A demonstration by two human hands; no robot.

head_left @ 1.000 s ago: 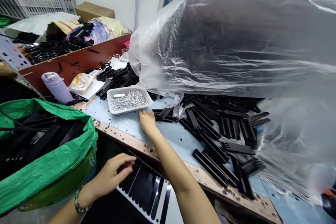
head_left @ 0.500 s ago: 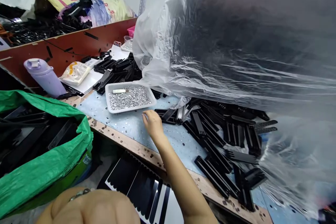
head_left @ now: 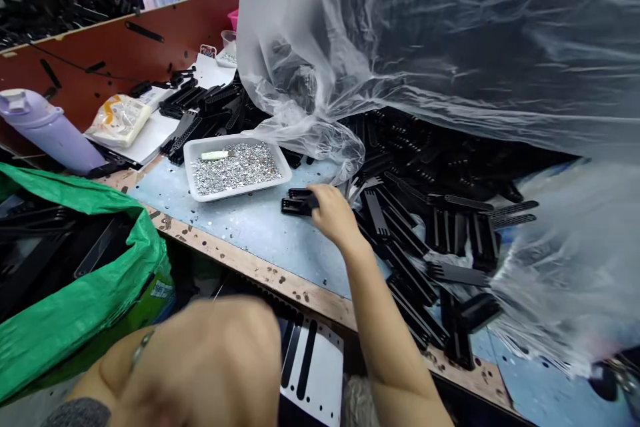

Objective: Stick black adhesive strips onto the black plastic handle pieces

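Note:
My right hand [head_left: 336, 215] reaches across the blue worktop, its fingers closed on a flat black plastic strip [head_left: 312, 201] beside a small stack of black plastic strips [head_left: 296, 205]. Low in the picture, close to the camera, my left hand [head_left: 215, 360] is smeared by motion and its fingers cannot be made out. It is near a white panel with black strips [head_left: 313, 363] below the table edge. Left of my right hand stands a white tray [head_left: 240, 195] of small silvery metal pieces, with a pale-handled brush [head_left: 215, 155] lying on them.
A large clear plastic bag [head_left: 450, 67] bulges over the right side, above a heap of black strips [head_left: 400, 240]. A green sack [head_left: 125, 213] of black parts stands at left. Behind it are a purple bottle [head_left: 50, 127], a snack packet [head_left: 119, 119] and a red-brown board [head_left: 165, 33].
My right hand has moved right, from beside the tray onto the black strips. My left hand has risen and shifted right. The view has shifted, and the plastic bag's lower edge has lifted.

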